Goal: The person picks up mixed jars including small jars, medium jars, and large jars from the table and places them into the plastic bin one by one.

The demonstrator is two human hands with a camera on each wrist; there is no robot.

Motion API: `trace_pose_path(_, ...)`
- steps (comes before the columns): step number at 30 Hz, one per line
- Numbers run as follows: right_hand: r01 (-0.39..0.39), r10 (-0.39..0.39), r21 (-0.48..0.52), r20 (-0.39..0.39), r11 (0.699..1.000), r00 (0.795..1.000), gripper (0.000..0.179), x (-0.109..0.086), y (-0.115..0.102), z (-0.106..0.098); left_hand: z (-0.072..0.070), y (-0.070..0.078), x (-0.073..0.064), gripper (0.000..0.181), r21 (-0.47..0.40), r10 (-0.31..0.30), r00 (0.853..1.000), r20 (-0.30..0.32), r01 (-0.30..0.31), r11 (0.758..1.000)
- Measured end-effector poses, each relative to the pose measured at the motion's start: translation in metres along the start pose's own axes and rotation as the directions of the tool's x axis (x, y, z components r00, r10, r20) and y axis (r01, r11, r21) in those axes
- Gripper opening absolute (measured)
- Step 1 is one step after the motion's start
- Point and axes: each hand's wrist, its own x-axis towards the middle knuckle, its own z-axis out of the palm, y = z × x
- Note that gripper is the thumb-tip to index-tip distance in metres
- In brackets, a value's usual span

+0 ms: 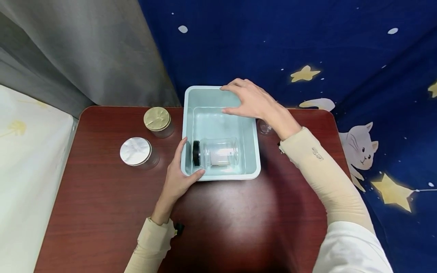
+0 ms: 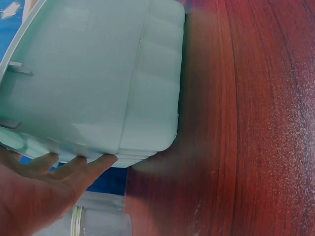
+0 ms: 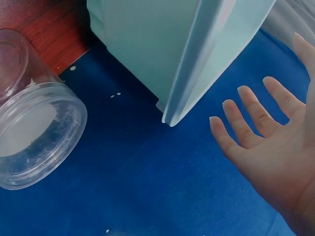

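A pale green plastic bin (image 1: 222, 177) stands on the table, and a clear jar (image 1: 225, 146) with a black lid (image 1: 196, 153) lies on its side in it. At the bin's near left corner is my left hand (image 1: 179, 176), its straight fingers against the outer wall and its thumb by the front rim. In the left wrist view, those fingers (image 2: 81, 169) touch the bin wall. Over the bin's far right part hovers my right hand (image 1: 250, 98), fingers spread, holding nothing; the right wrist view shows its palm (image 3: 275, 152) apart from the rim.
Left of the bin stand a jar with a gold lid (image 1: 157, 118) and a jar with a silver lid (image 1: 135, 151). A clear jar (image 3: 39, 132) stands right of the bin, partly hidden by my right wrist in the head view. A blue curtain (image 1: 239, 41) hangs behind the table.
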Motion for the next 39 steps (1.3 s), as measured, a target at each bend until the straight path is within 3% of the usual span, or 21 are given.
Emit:
trace_pose_path(19, -0.026, 0.024, -0.043, -0.055, 0.999, 0.998, 0.072, -0.038, 0.02, -0.004, 0.002, 0.006, -0.004, 0.099, -0.025, -0.006, 1.0, 0.013, 0.006, 1.0)
trace_pose_path(32, -0.044, 0.041, -0.041, -0.076, 0.998, 0.996, 0.07, -0.055, 0.038, -0.009, 0.002, 0.007, -0.005, 0.099, -0.035, -0.007, 1.0, 0.011, 0.008, 0.999)
trace_pose_path(34, -0.053, 0.05, -0.037, -0.092, 0.998, 0.995, 0.07, -0.06, 0.042, -0.009, 0.002, 0.011, -0.005, 0.1, -0.04, -0.017, 1.0, 0.016, 0.018, 0.999)
trace_pose_path(39, -0.104, 0.102, -0.01, -0.114, 0.995, 0.988, 0.07, -0.075, 0.052, -0.007, -0.004, 0.038, -0.008, 0.097, -0.044, -0.031, 0.998, 0.052, 0.033, 0.998)
